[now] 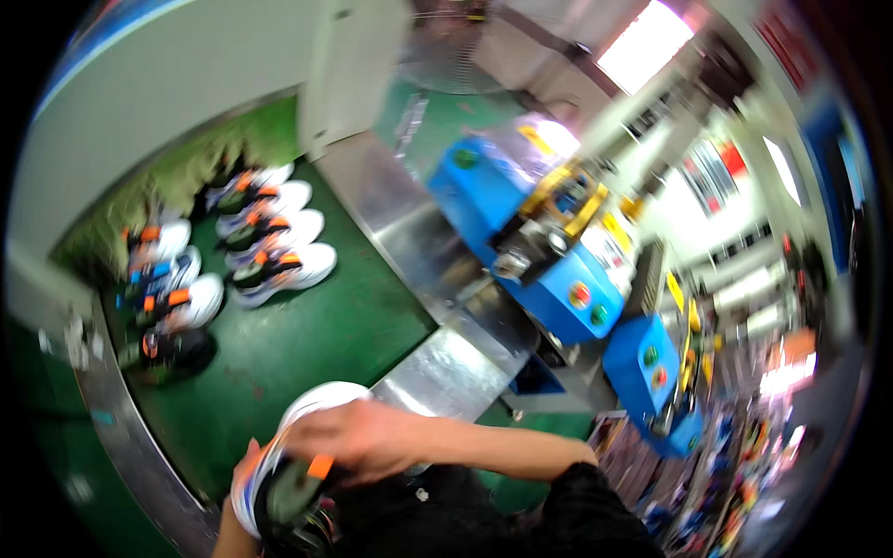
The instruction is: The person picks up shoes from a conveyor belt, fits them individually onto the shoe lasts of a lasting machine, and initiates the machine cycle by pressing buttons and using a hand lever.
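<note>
Workshop interior, curved by the lens; nearest surface a green belt [279,363] bordered by metal plates [451,372].

Item, one: shoe [290,488], white sole, dark and green upper, orange tab [321,466]. Position: at the near edge of the belt, before the body, toe pointing away.

Hands, two: left hand [242,468] closed about the side of the sole; right hand [358,435] laid over the upper, fingers bent but blurred, so whether they grip cannot be told.

Lot, about eight: shoes [312,265] in two rows on the belt, toes rightward; mostly white-toed with orange tabs, one blue-trimmed, one nearly all dark.

Progress, as judged: the rows appear laid out; one piece remains in hand, being handled. Whether the row pieces need more work cannot be told.

Housing, one: pale, beyond the rows [186,84].

Machines: blue, right of the belt [549,307], with red and green buttons and yellow fittings.

Farthest: green floor [451,126]; bright window [646,46], upper right.
</note>
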Tool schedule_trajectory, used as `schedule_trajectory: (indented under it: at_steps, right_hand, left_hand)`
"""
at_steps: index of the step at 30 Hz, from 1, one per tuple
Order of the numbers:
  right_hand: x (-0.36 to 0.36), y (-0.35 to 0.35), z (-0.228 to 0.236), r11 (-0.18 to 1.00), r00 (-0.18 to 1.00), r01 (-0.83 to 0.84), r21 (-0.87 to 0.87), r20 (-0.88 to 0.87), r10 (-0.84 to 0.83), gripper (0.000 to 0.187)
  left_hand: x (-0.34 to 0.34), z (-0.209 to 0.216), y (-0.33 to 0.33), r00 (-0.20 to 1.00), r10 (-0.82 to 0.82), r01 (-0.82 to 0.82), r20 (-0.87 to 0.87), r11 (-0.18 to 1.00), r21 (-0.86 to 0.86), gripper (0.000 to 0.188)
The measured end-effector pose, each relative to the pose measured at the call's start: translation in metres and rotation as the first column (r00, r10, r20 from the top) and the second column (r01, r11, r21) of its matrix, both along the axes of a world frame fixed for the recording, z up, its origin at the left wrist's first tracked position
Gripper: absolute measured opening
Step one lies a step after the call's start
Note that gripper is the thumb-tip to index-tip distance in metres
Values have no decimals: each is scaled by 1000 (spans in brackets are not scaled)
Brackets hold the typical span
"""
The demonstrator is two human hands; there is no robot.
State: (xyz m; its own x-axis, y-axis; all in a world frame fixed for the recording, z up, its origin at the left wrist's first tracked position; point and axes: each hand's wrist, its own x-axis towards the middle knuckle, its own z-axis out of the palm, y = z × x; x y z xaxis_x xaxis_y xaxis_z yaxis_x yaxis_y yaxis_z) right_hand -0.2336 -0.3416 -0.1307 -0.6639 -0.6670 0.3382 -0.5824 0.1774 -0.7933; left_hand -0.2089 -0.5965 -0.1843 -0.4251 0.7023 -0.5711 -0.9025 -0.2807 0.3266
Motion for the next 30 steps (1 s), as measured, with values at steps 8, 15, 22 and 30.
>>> schedule_trajectory:
  at_steps: [8, 15, 22, 30]
  right_hand:
    - [191, 30, -15, 836, 712, 541, -90, 579, -398, 88]
    - [247, 149, 22, 551, 597, 760, -344, 704, -384, 90]
    - [294, 261, -2, 180, 250, 968, -176, 742, -622, 32]
    - [235, 332, 36, -7, 358, 907, -420, 781, -512, 27]
  left_hand:
    - [76, 52, 100, 831, 427, -355, -357, 901, 250, 82]
    - [106, 26, 250, 827, 148, -39, -543, 978, 207, 74]
    - [83, 6, 391, 431, 27, -177, -902, 983, -55, 49]
    - [-184, 6, 688, 113, -265, 145, -958, 958, -249, 107]
